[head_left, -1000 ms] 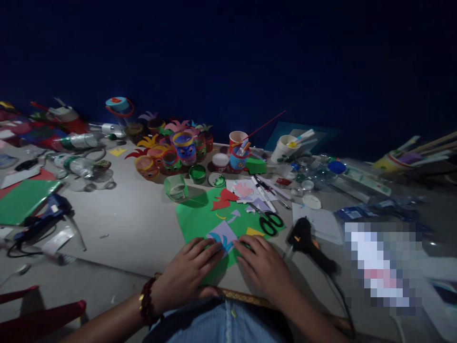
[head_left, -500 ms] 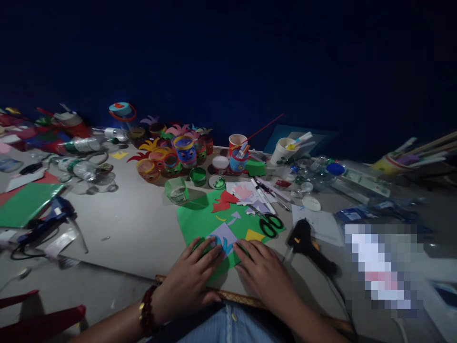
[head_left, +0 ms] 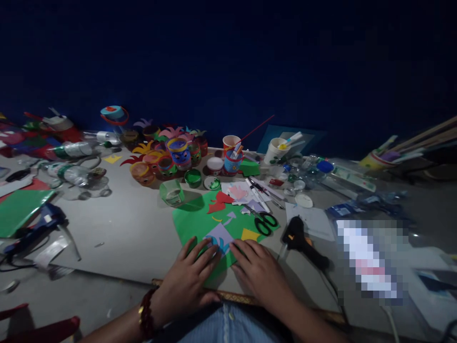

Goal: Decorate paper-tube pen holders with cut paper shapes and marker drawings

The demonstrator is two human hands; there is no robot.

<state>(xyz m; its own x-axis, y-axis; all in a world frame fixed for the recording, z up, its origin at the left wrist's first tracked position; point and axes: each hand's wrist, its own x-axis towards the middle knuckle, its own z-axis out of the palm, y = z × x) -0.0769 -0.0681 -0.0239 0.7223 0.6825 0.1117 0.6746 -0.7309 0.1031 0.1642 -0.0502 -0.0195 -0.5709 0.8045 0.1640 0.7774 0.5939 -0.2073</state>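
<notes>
A green sheet (head_left: 189, 221) lies at the table's front edge, bearing a purple paper piece (head_left: 220, 232) with a blue leafy cutout (head_left: 223, 245) on it. My left hand (head_left: 196, 267) rests flat, fingers stretched over the left side of the purple and blue pieces. From the right, my right hand (head_left: 259, 267) lies palm down, its fingertips at the blue cutout's right edge. Both hands are open; what lies under the fingers is hidden. Close by on the sheet are a yellow piece (head_left: 250, 234), a red cutout (head_left: 219, 202) and black-handled scissors (head_left: 266, 224).
A black glue gun (head_left: 307, 243) lies right of my hands, a blue glue gun (head_left: 46, 224) far left. Behind the sheet stand a clear green-tinted cup (head_left: 172, 193), painted cups with faces (head_left: 179, 153), and a marker cup (head_left: 233, 164). Plastic bottles (head_left: 67, 172) lie at left.
The whole view has shifted slightly, so things sit a little further left. Both hands keep nearly the same place on the paper.
</notes>
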